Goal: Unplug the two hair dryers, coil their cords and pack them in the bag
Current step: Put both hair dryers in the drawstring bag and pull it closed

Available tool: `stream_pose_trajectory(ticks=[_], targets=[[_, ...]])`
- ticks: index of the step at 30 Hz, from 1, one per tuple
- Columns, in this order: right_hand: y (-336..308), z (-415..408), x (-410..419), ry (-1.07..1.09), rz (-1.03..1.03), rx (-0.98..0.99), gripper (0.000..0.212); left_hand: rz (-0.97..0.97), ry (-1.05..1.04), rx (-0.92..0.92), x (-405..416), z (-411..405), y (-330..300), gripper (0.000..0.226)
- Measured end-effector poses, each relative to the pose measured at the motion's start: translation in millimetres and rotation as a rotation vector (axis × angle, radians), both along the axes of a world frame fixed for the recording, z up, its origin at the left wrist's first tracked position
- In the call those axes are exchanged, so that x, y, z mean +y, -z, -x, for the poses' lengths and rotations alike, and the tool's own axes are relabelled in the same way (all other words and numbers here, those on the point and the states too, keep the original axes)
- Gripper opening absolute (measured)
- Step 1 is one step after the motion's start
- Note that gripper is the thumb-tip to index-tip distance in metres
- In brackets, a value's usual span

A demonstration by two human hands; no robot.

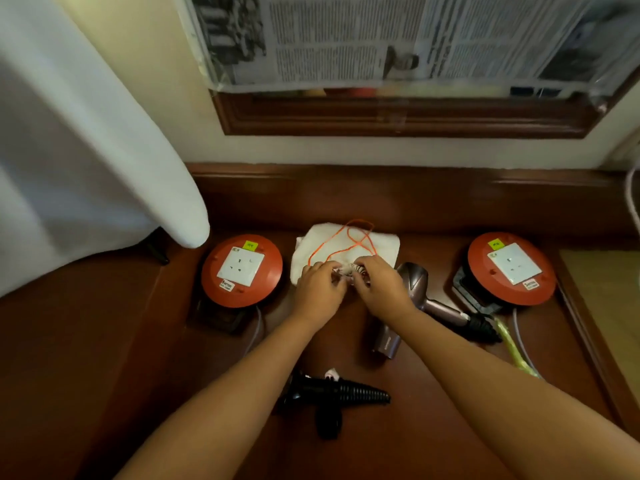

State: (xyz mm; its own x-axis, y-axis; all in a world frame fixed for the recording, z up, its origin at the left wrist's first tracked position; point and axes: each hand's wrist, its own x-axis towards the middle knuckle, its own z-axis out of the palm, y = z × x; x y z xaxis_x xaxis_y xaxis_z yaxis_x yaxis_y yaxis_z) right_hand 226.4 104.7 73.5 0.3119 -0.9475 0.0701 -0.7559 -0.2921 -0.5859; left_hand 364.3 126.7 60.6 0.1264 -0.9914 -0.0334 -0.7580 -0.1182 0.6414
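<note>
We look down at a dark wooden surface. Both our hands meet at the near edge of a white bag (346, 251) with an orange drawstring (349, 242) looped on top. Our left hand (318, 289) and right hand (379, 285) have fingers curled, pinching the gathered mouth of the bag between them.

One brown dryer (415, 292) lies just right of the right hand, its handle pointing right, with coiled black cord (479, 327) at the end. A second dryer (386, 344) seems to lie partly under the right forearm; we cannot tell its full shape. Another black cord bundle (341, 394) lies nearer us, between our forearms.

Two red socket reels sit either side, left reel (242, 270) and right reel (510, 268), with nothing plugged into their faces.

We judge the step in hand is opening the bag. To do it well, we spread the mouth evenly with both hands, loosen the drawstring fully so it does not cinch, and make the opening wide enough to take a dryer and its cord without snagging.
</note>
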Motion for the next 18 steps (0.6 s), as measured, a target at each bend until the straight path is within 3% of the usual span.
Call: stream_pose_trajectory(ticks=[6,10,13,18], targets=[[-62.1,-3.1,10.4,0.116,0.125,-0.121,0.023,0.105,-0.054,-0.086,1.4,-3.5,-70.6,0.034],[-99.4,-1.5,20.4,0.114,0.19,-0.17,0.029,0.028,0.067,0.074,1.6,-7.8,-116.4,0.032],[-123.9,0.1,29.9,0.061,0.202,-0.162,0.035,0.026,0.126,0.136,7.5,-7.0,-144.1,0.027],[-158.2,12.3,41.9,-0.085,0.176,0.009,0.024,0.121,0.234,0.124,26.3,-8.3,-167.6,0.01]])
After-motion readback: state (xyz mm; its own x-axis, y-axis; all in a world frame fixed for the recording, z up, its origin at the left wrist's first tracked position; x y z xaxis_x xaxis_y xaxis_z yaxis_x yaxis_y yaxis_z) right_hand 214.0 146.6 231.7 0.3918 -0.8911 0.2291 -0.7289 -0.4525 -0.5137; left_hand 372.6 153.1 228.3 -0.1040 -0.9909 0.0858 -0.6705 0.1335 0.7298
